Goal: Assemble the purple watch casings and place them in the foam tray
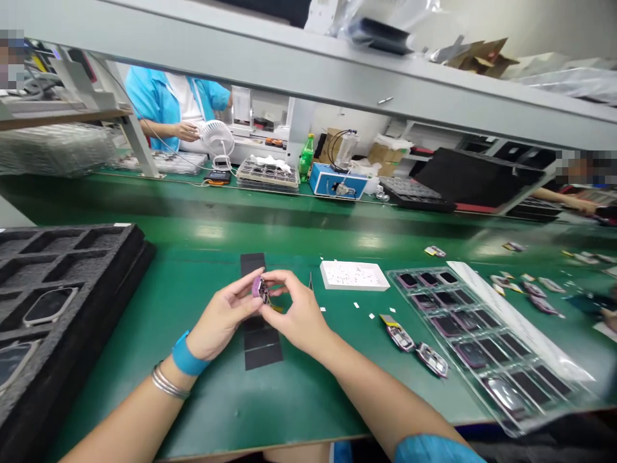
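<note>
Between my two hands is a small purple-edged device part with electronics showing on one side. My left hand grips it from the left, fingers and thumb closed round its rim. From the right, my right hand pinches the same part with thumb and fingertips. A bit of yellow flex ribbon shows below the fingers. Under the hands lies a black strip on the green table. Right of my right hand are two opened device bodies, one with a yellow tab and one nearer.
A black foam tray holding framed screens stands at left. A white box with small pieces sits ahead, near loose white bits. To the right is a clear blister tray of dark screens. A shelf beam crosses above; co-workers are beyond.
</note>
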Demonstrator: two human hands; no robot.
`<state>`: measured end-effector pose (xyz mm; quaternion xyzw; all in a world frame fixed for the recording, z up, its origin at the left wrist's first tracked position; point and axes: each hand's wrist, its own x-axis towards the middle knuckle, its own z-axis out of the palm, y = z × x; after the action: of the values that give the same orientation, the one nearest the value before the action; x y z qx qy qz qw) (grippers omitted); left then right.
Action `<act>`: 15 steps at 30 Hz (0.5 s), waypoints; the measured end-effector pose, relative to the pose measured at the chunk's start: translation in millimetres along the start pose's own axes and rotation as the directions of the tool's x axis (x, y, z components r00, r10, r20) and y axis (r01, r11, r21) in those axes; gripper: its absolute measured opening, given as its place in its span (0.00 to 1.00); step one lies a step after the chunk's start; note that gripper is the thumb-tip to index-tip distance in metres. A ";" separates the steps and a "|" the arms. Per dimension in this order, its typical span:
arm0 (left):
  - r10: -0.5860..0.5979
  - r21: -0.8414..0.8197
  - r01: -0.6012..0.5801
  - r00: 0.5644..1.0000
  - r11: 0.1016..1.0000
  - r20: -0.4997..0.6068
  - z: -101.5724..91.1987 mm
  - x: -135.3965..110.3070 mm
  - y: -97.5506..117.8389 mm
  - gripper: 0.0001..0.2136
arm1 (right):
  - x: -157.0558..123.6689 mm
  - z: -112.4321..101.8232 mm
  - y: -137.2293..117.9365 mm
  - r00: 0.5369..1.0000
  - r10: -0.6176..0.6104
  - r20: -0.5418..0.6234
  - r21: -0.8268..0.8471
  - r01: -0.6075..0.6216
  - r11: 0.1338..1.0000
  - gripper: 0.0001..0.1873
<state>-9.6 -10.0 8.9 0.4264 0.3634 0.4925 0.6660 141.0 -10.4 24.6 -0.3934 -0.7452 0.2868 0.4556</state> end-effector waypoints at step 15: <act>-0.068 -0.119 0.075 0.996 0.990 0.062 -4.4 1.5 0.9 0.22 | -7.7 -12.8 15.6 0.999 0.014 0.039 0.023 -0.014 1.000 0.03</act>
<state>-13.5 -7.5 8.0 0.3861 0.3283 0.4768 0.7182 159.7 -7.9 14.3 -0.3878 -0.7477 0.3060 0.4437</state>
